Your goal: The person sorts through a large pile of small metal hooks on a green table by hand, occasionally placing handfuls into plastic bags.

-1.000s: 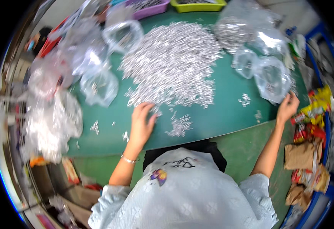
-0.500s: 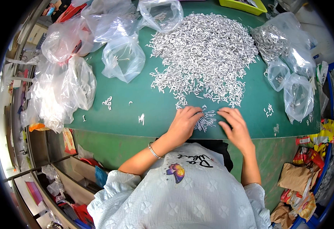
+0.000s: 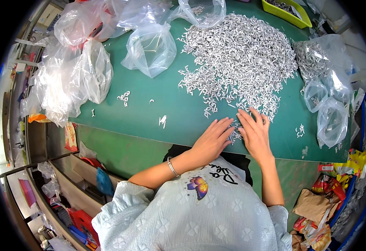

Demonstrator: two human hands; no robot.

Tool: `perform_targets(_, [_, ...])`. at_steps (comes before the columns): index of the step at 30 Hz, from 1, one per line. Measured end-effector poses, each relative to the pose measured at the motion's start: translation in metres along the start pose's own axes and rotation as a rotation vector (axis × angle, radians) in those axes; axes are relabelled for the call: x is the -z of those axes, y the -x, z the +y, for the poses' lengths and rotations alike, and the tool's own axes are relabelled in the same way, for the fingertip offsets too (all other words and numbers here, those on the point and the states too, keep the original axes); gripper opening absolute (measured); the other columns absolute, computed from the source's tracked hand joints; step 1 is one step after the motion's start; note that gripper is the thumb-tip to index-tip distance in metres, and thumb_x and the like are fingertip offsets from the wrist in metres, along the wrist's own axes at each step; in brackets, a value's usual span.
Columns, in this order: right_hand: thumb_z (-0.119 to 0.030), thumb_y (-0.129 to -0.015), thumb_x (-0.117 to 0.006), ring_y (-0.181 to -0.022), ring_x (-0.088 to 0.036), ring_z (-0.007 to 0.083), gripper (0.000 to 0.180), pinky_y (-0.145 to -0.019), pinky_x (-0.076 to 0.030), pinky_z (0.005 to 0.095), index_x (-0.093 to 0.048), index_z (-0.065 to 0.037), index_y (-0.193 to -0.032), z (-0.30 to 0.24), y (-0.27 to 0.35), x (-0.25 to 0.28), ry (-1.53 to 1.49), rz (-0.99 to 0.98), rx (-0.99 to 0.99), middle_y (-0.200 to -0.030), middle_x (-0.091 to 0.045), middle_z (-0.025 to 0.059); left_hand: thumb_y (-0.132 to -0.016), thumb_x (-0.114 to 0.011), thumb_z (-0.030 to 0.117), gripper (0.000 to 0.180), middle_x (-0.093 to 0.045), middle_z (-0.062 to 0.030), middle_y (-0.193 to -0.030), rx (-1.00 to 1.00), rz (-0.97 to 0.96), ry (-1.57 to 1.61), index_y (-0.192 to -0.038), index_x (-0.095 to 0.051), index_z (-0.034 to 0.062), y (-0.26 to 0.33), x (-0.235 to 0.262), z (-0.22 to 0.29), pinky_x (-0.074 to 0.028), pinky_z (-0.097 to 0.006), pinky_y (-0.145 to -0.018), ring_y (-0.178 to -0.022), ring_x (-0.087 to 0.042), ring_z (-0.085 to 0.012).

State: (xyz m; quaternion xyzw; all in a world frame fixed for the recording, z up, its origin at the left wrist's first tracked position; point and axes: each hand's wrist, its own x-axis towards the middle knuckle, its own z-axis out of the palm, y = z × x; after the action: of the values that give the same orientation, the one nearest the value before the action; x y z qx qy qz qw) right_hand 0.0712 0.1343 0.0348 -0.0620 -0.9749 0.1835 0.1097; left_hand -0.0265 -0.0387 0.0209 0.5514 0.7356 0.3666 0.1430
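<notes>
My left hand (image 3: 212,141) lies nearly flat near the table's front edge, fingers stretched toward a small heap of thin straight white pieces (image 3: 235,133). On the other side of that heap rests my right hand (image 3: 255,133), its fingers extended and spread, their tips by the near edge of the big pile. The two hands flank the straight pieces and partly hide them; neither grips anything I can see. Beyond them spreads the large pile of small curved white hook-like pieces (image 3: 246,58).
Small clusters of white pieces (image 3: 162,121) lie left on the green table (image 3: 149,102), another group (image 3: 300,130) at right. Clear plastic bags (image 3: 150,50) stand far left; a bag of pieces (image 3: 315,58) sits right. A yellow-green tray (image 3: 287,14) is at the back.
The view has shifted, so the table appears tilted. My hands have come closer together around the straight pieces, and my right fingers have straightened and reach farther forward.
</notes>
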Motion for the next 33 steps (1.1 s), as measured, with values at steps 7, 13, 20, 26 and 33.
perform_targets(7, [-0.013,-0.087,-0.062,-0.127,-0.044,0.0309,0.039,-0.104,-0.032,0.0466,-0.057,-0.001,-0.124,0.015,-0.002,0.008,0.035,0.068,-0.069,-0.134,-0.052,0.0083,-0.088,-0.062,0.005,0.034,-0.048,-0.0170,-0.135,-0.007,0.034,0.192,-0.121,-0.057,-0.0005,0.002,0.001,-0.001,-0.038,-0.044,-0.107,-0.127,-0.047,-0.0326])
perform_targets(13, [-0.014,-0.083,-0.066,-0.137,-0.037,0.0335,0.057,-0.112,-0.031,0.0468,-0.048,-0.004,-0.136,-0.004,0.006,0.004,-0.500,-0.104,0.006,-0.141,-0.047,0.0128,-0.102,-0.045,0.018,0.036,-0.061,-0.0145,-0.120,0.481,-0.554,1.256,-0.128,-0.052,-0.0048,0.050,0.016,-0.005,-0.045,-0.034,-0.101,-0.109,-0.061,-0.0249])
perform_targets(20, [-0.025,-0.081,-0.069,-0.138,-0.035,0.0322,0.059,-0.113,-0.029,0.0485,-0.051,-0.010,-0.135,-0.022,-0.002,-0.003,-0.302,-0.242,0.155,-0.145,-0.044,0.0078,-0.099,-0.040,0.045,0.071,-0.035,-0.0287,-0.145,0.913,-0.495,2.204,-0.142,-0.030,-0.0102,0.056,-0.033,-0.039,-0.029,-0.044,-0.116,-0.136,-0.036,-0.0351])
perform_targets(26, [-0.026,-0.082,-0.066,-0.138,-0.035,0.0319,0.051,-0.112,-0.030,0.0490,-0.056,-0.009,-0.129,-0.037,0.017,-0.013,-0.216,-0.339,0.261,-0.143,-0.046,0.0080,-0.091,-0.044,0.062,0.081,-0.037,-0.0254,-0.146,0.658,-0.515,2.884,-0.141,-0.037,-0.0014,0.056,-0.070,-0.051,-0.026,-0.048,-0.115,-0.134,-0.038,-0.0380])
perform_targets(33, [-0.013,-0.078,-0.072,-0.130,-0.046,0.0310,0.044,-0.109,-0.036,0.0481,-0.061,-0.004,-0.120,-0.051,0.042,-0.019,-0.511,-0.387,0.372,-0.131,-0.057,0.0094,-0.099,-0.040,0.046,0.059,-0.045,-0.0218,-0.141,1.091,-0.316,2.474,-0.134,-0.046,-0.0012,0.067,-0.076,-0.059,-0.037,-0.049,-0.109,-0.128,-0.047,-0.0336])
